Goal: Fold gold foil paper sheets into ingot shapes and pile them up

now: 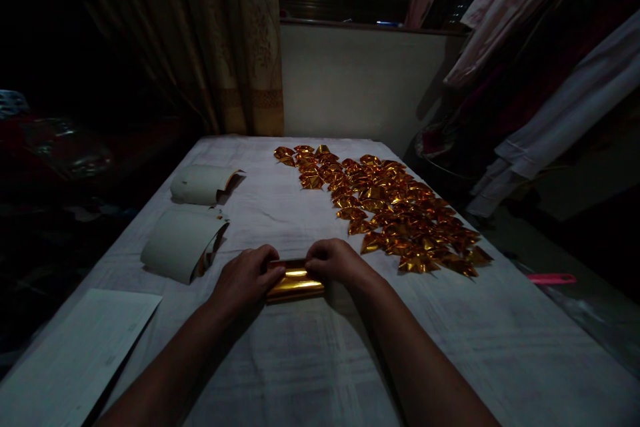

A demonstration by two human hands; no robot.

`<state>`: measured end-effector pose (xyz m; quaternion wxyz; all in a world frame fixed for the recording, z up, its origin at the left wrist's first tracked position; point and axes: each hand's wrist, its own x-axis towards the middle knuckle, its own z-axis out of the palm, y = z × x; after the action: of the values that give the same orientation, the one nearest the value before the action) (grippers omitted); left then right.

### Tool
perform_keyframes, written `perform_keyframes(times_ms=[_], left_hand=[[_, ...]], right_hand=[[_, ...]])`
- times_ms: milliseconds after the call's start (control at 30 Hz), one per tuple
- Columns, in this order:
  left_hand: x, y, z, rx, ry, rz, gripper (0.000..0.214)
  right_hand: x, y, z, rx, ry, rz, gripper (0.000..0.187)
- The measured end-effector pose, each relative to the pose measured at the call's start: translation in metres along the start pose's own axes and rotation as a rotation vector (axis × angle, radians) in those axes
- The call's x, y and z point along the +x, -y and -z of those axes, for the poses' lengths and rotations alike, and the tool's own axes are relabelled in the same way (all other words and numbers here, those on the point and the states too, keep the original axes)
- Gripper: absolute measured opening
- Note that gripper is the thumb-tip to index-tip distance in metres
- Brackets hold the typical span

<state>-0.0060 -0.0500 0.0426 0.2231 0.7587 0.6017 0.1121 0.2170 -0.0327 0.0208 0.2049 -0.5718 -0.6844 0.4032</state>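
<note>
A sheet of shiny gold foil paper (296,285), curved into a roll, lies on the cloth-covered table in front of me. My left hand (250,273) pinches its far left corner between thumb and fingers. At the far right corner, my right hand (333,260) grips the same sheet with the fingers closed. Ahead and to the right spreads a large pile of folded gold foil pieces (380,203) with pointed ends. The fingertips are partly hidden behind the foil's far edge.
Two curled stacks of pale-backed paper (183,243) rest on the left of the table (280,213). A flat white sheet or board (75,353) lies nearer at left. Clothes (565,113) hang at right, past a pink handle (551,278). A curtain (235,47) hangs behind.
</note>
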Motion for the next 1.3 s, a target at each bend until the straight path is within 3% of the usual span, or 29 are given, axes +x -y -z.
perform_keyframes(times_ms=[267,400,1000,1300], left_hand=[[0.007,0.008,-0.008,-0.487,-0.123,0.107,0.028],[0.008,0.011,-0.011,-0.555,-0.130,0.119,0.029],[0.007,0.012,-0.010,-0.401,-0.121,0.088,0.029],[0.004,-0.001,-0.005,-0.062,-0.100,0.077,0.028]], right_hand=[[-0.001,-0.001,0.009,0.216,0.059,-0.021,0.009],[-0.003,-0.001,0.012,0.202,0.057,0.003,0.019],[-0.003,0.003,0.012,-0.099,-0.012,0.072,0.023],[-0.004,0.018,0.008,-0.396,-0.112,-0.036,0.021]])
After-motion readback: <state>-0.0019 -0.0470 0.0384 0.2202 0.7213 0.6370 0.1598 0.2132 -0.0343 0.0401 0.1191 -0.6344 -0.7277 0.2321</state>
